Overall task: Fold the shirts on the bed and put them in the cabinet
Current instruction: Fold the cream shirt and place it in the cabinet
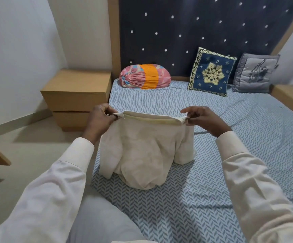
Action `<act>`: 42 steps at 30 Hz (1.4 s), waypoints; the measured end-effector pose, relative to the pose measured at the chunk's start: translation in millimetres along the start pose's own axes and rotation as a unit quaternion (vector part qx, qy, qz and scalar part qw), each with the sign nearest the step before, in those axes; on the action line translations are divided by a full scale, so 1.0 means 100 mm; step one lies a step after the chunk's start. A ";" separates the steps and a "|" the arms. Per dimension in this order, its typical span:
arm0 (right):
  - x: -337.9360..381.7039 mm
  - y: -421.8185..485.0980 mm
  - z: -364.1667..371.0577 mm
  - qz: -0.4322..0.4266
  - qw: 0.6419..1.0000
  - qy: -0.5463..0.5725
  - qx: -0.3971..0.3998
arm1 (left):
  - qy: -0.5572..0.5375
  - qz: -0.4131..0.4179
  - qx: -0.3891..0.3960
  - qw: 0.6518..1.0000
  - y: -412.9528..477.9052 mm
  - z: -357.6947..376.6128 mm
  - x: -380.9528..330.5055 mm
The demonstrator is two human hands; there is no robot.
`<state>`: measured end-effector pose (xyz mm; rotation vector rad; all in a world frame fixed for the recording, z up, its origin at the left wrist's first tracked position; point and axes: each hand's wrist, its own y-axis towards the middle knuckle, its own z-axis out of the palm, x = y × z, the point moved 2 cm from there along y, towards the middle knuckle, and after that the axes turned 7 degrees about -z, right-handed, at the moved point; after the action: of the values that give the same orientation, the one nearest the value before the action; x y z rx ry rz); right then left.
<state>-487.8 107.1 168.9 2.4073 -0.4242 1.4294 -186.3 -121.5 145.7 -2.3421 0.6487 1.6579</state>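
We see one cream shirt (pixel 145 151) held above the bed (pixel 230 155), our left hand (pixel 100 118) and right hand (pixel 203 120) each pinching a shoulder; three cushions (pixel 212 73) line the headboard (pixel 177 32).

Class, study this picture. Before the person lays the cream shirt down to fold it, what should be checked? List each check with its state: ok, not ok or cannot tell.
1. Left hand grips the shirt at one collar end: ok.
2. Right hand pinches the other end: ok.
3. Shirt hangs smooth: not ok, its lower part bunches on the bed.
4. Bare bed around it for laying flat: ok.
5. Bolster and cushions apart from it: ok, at the headboard.
6. Front buttoned: cannot tell.
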 end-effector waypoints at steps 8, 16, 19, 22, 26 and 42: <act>0.08 0.43 0.03 -0.040 0.945 -0.309 -0.104 | -0.156 -0.055 0.025 0.986 -0.12 0.14 -0.41; -0.13 0.19 -1.15 0.091 0.900 -0.213 -0.369 | -0.228 -0.094 0.518 0.819 -1.01 1.23 -0.67; -0.45 -0.19 -1.26 0.158 0.870 -0.209 -0.418 | -0.091 -0.076 0.411 0.904 -0.93 1.50 -0.10; -0.89 -0.45 -0.83 0.188 0.907 -0.152 -0.345 | 0.159 -0.009 0.356 0.921 -0.86 1.59 0.56; -1.27 -0.80 0.43 0.239 0.966 -0.095 -0.039 | 0.298 0.008 0.397 0.868 -0.92 1.69 1.19; -0.56 -0.65 0.91 0.099 0.995 0.004 0.009 | 0.346 0.022 0.195 0.918 -0.93 1.83 1.28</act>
<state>-414.9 134.7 70.3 2.4288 -0.6676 1.5291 -263.3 4.3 -46.7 -2.5648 1.0369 0.5730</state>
